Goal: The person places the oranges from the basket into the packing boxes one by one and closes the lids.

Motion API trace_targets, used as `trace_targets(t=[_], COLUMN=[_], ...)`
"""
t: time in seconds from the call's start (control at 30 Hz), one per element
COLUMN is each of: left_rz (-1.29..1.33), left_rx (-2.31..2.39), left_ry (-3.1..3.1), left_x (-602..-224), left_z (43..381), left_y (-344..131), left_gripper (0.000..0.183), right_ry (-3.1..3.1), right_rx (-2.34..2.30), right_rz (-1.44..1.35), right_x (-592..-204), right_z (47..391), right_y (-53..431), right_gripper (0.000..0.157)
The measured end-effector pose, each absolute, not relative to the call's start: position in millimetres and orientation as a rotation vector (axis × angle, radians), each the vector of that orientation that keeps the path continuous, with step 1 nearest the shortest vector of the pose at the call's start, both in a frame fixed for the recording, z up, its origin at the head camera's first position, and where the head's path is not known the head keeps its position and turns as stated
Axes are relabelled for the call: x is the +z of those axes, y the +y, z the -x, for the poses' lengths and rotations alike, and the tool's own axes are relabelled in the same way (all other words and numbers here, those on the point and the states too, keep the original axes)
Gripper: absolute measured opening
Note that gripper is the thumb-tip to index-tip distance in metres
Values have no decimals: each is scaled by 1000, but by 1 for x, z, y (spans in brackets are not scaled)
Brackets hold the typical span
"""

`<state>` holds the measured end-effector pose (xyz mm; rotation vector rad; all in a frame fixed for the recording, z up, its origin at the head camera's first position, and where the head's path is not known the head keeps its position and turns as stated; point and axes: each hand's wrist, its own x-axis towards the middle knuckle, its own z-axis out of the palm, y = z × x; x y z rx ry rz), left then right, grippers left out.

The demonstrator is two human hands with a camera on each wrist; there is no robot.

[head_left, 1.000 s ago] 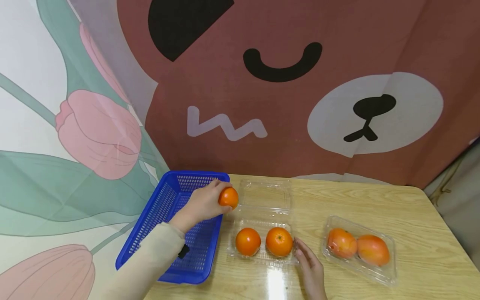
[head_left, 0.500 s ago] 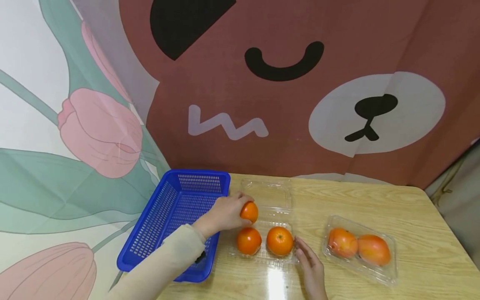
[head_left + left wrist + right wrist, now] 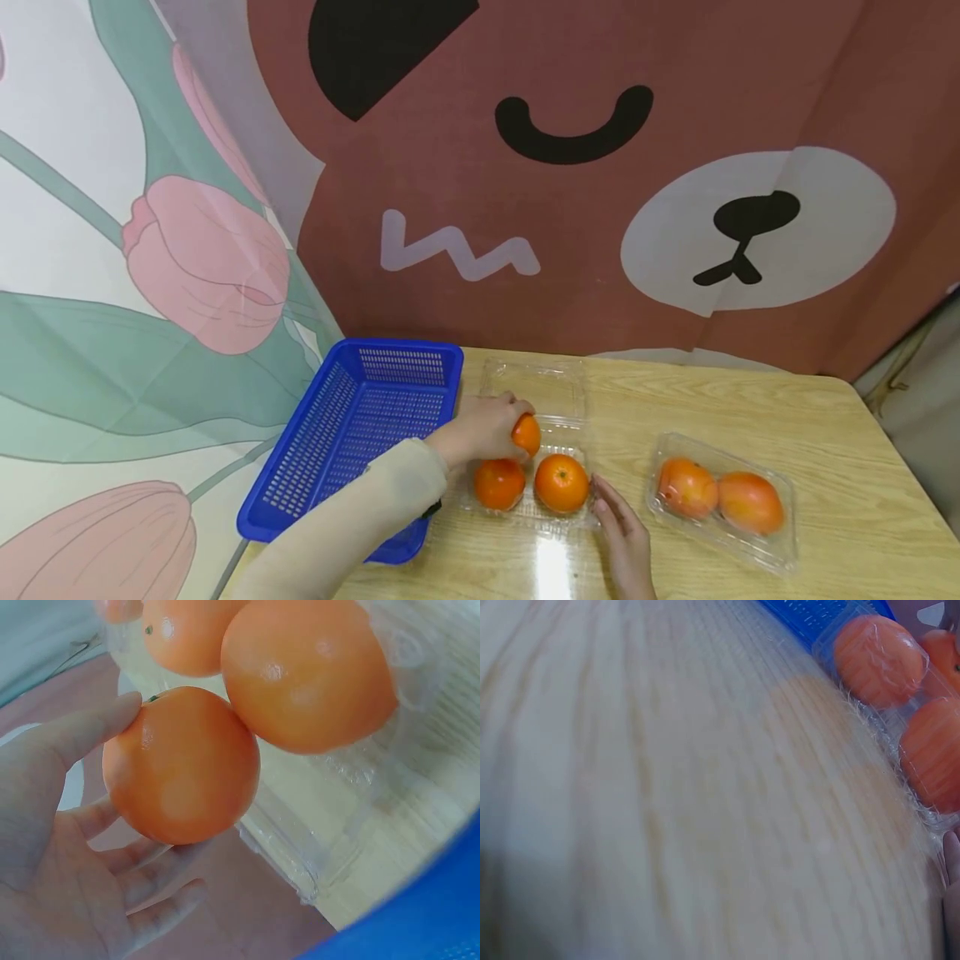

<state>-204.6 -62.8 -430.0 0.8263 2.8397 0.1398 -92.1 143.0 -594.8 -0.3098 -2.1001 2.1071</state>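
Note:
My left hand (image 3: 491, 429) grips an orange (image 3: 527, 435) between thumb and fingers, over the back of an open clear plastic clamshell box (image 3: 551, 518). Two larger oranges sit in that box, the left orange (image 3: 498, 485) and the right orange (image 3: 562, 483). In the left wrist view the held orange (image 3: 180, 769) meets the side of a larger orange (image 3: 307, 675). My right hand (image 3: 624, 533) lies at the box's right side, its fairly straight fingers touching the rim. Only part of my right hand (image 3: 952, 877) shows at the edge of the right wrist view.
A blue plastic basket (image 3: 288, 492) stands at the left, partly behind my left sleeve. The box's hinged lid (image 3: 532, 387) lies back towards the wall cloth. On the right, a closed clear box (image 3: 783, 546) holds two reddish-orange fruits (image 3: 750, 502) on the wooden table (image 3: 840, 467).
My left hand has carried the orange from the basket's right rim rightwards and closer, over the open box. My right hand has stayed at the box's side.

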Motion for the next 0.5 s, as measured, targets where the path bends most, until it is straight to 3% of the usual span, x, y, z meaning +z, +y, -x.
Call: trace_targets(t=[0.5], left_rz=[-839], left_rx=[-160], left_ry=[2748], left_x=[-456], left_z=[209], left_y=[-38], left_gripper=[58], right_ry=[-2103], right_rx=[2078], right_rz=[251], right_x=[-595], right_z=[91], right_y=[143], right_gripper=[34])
